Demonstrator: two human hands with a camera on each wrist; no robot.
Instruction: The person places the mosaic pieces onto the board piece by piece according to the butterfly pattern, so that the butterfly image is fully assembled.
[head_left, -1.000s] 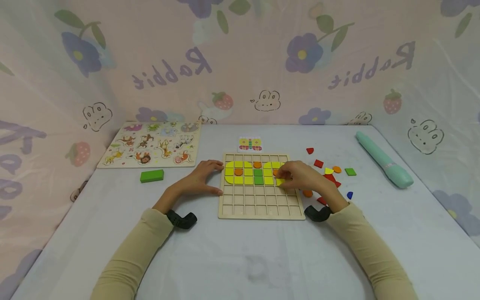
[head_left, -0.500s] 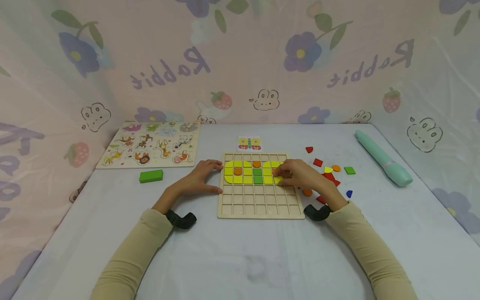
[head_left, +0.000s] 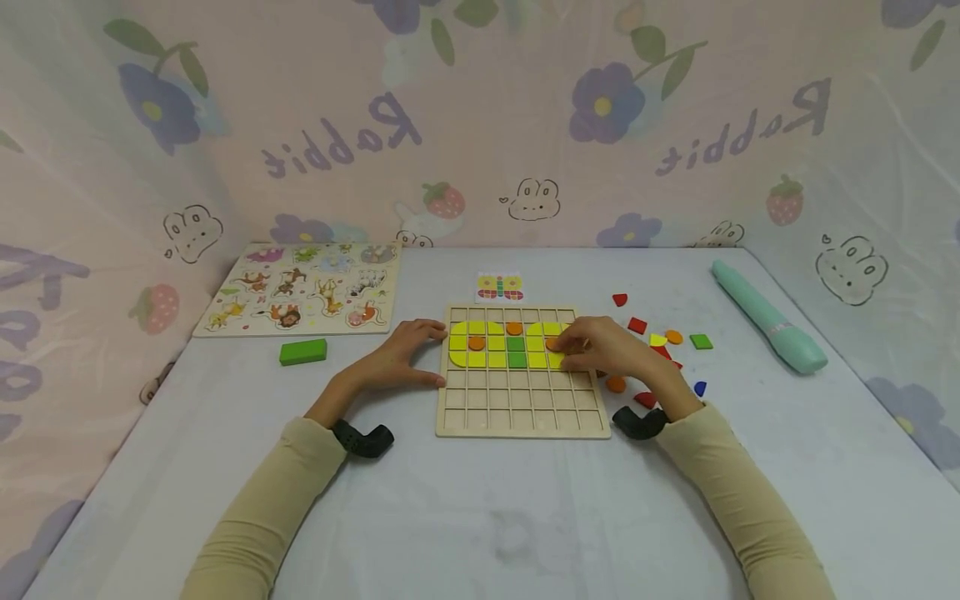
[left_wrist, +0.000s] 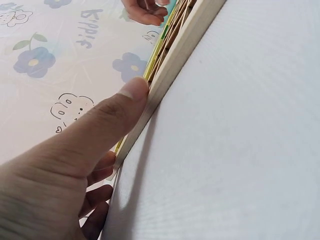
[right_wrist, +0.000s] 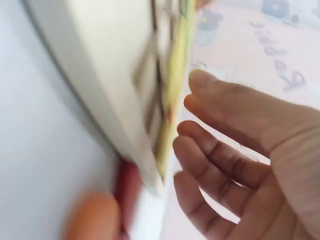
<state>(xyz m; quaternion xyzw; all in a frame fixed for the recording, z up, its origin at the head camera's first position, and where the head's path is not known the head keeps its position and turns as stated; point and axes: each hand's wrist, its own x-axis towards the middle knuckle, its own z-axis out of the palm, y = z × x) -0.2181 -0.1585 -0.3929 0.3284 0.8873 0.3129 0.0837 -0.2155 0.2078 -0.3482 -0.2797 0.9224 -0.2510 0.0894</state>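
Observation:
A wooden grid board [head_left: 525,402] lies in front of me, its upper rows filled with yellow tiles [head_left: 536,360], green squares [head_left: 516,353] and orange discs [head_left: 476,343]. My left hand [head_left: 393,357] rests against the board's left edge, thumb and fingers spread along it; in the left wrist view the thumb [left_wrist: 132,90] touches the rim. Over the yellow tiles on the right hovers my right hand [head_left: 606,346], fingers loosely bent. The right wrist view shows no piece between those fingers [right_wrist: 200,150], which stand just off the board's surface.
A butterfly pattern card [head_left: 500,287] lies behind the board. Loose red, orange, yellow, green and blue pieces [head_left: 637,325] are scattered to the right. An animal puzzle [head_left: 307,287] and a green block [head_left: 303,352] sit left; a mint-green wand-shaped object [head_left: 768,321] lies far right.
My right hand has shifted slightly right and up from the yellow tiles, its fingertips easing away. The left hand and the board have stayed in place.

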